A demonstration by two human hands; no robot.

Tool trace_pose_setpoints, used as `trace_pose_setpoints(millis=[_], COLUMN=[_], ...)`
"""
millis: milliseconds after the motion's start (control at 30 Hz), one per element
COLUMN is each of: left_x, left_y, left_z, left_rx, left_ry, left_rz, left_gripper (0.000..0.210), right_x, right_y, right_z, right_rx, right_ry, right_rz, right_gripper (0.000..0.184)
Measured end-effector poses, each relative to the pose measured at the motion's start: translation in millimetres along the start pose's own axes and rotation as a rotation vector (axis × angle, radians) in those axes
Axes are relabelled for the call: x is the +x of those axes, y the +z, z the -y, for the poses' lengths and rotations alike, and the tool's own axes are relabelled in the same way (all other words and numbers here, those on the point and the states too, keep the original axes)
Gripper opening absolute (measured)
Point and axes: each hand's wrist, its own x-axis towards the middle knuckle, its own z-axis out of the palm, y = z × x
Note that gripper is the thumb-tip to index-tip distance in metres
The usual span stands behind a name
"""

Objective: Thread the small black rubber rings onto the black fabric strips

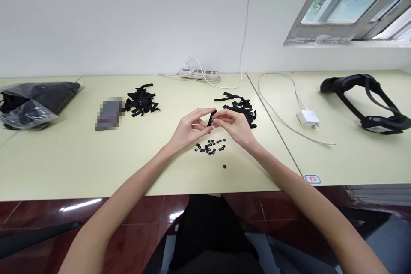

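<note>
My left hand (pixel 192 127) pinches a short black fabric strip (pixel 211 118) between thumb and fingers, a little above the table. From the other side, my right hand (pixel 234 126) closes its thumb and forefinger on the same strip; whether a small part sits under those fingertips is hidden. Below both hands lie several small round black discs (pixel 210 147), some with a pale centre. One single disc (pixel 224 166) rests nearer the table edge. Behind my right hand is a pile of black strips (pixel 246 109). Another heap of black strips (pixel 141 100) lies farther left.
On the left are a pixelated grey object (pixel 109 113) and a black bundle in clear plastic (pixel 38 102). A power strip (pixel 199 72) runs along the wall. To the right lie a white charger (pixel 308 118) with its cable and a black headset (pixel 366 98).
</note>
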Motion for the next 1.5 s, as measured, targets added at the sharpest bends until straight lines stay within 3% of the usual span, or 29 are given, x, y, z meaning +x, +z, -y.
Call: trace_pose_setpoints(millis=[433, 700, 1033, 1500], left_x=[-1, 0, 0, -2], left_y=[3.3, 1.3, 1.6, 5.2], left_z=[-1, -1, -1, 3], left_rx=[-0.026, -0.038, -0.028, 0.004], left_ry=[-0.023, -0.082, -0.044, 0.015], left_rz=[-0.024, -0.071, -0.063, -0.035], left_gripper=[0.052, 0.054, 0.05, 0.048], right_x=[1, 0, -1, -1], right_y=[2, 2, 4, 7], right_z=[-5, -2, -2, -12], right_rx=[-0.04, -0.037, -0.038, -0.09], right_ry=[-0.019, -0.013, -0.004, -0.102], right_rz=[0.028, -0.001, -0.008, -0.043], right_gripper=[0.048, 0.042, 0.032, 0.027])
